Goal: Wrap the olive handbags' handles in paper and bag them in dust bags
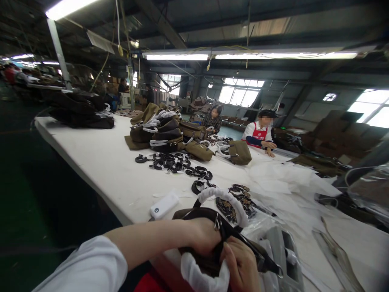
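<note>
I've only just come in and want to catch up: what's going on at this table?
A person has a dark bag at the near edge of the white table. Their left hand reaches into its opening, fingers hidden, while the right hand pinches the bag's edge. Beyond it lie coiled black straps and a pile of bags with white-wrapped handles. Across the table is a co-worker in a red apron.
</note>
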{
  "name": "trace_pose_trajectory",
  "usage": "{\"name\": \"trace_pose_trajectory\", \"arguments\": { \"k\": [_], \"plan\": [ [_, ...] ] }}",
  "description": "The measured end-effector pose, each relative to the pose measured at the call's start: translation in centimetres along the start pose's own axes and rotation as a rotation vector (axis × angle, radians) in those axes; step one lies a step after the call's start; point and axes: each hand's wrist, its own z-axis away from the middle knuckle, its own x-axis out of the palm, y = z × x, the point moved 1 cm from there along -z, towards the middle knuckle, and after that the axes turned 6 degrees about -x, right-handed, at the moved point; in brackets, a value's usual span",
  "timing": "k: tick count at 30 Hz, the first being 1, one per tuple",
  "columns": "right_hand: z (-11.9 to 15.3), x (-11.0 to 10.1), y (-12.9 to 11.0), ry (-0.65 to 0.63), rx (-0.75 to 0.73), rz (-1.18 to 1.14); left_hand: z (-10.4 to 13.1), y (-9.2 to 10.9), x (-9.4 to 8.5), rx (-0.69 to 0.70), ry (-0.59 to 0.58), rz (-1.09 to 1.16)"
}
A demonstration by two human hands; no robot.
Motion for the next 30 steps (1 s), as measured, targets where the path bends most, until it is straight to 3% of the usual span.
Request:
{"name": "trace_pose_trajectory", "arguments": {
  "k": [1, 3, 5, 7, 9, 12, 15, 18, 21, 27, 30],
  "plan": [
    [0.1, -0.4, 0.4, 0.021, 0.020, -0.019, 1.2, 0.3, -1.5, 0.030, -0.009, -0.064],
    [0.3, -1.3, 1.2, 0.047, 0.074, -0.063, 3.7, 0.3, -4.4, -0.041, 0.049, -0.036],
    [0.5, -1.9, 1.9, 0.069, 0.140, -0.106, 5.8, -0.4, -6.6, -0.130, 0.165, 0.177],
    [0.7, -2.2, 2.3, 0.081, 0.176, -0.145, 7.2, -2.0, -7.4, -0.221, 0.294, 0.495],
    [0.6, -2.2, 2.4, 0.086, 0.196, -0.166, 7.9, -4.5, -6.9, -0.344, 0.382, 0.881],
    [0.3, -1.9, 2.1, 0.086, 0.200, -0.177, 8.4, -8.8, -4.9, -0.494, 0.387, 1.436],
    [0.1, -1.7, 1.9, 0.079, 0.199, -0.183, 9.4, -12.6, -3.2, -0.541, 0.348, 1.716],
    [0.1, -1.6, 2.1, 0.046, 0.214, -0.185, 10.6, -15.1, -2.4, -0.570, 0.380, 1.684],
    [0.2, -1.5, 2.3, 0.026, 0.215, -0.181, 11.2, -16.0, -1.8, -0.557, 0.456, 1.506],
    [0.4, -1.4, 2.5, 0.037, 0.217, -0.168, 10.4, -16.0, -0.2, -0.596, 0.409, 1.083],
    [0.3, -1.4, 2.1, 0.029, 0.209, -0.148, 10.3, -14.7, -0.2, -0.659, 0.480, 0.854]
  ]
}}
